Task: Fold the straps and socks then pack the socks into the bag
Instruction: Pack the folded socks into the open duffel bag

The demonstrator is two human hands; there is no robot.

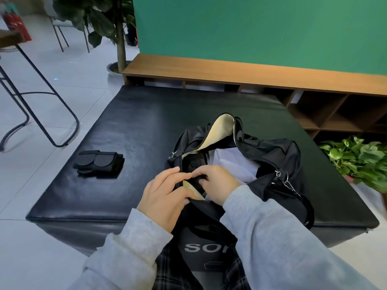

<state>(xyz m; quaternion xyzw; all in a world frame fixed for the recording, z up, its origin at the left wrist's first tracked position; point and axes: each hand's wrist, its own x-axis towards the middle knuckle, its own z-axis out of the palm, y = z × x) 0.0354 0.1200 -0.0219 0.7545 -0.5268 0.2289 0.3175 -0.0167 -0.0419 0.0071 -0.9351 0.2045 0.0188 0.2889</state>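
Two hands meet at the near rim of an open black fabric duffel bag [278,155] with cream lining, which sits on a black padded bench [129,130]. The left hand [165,195] grips the bag's near edge by the zip, fingers curled over it. Touching it, the right hand [217,183] pinches a dark item inside the opening; whether it is a sock cannot be told. White paper [234,162] shows just beyond the right hand. Well to the left of the left hand lie folded black straps [98,164].
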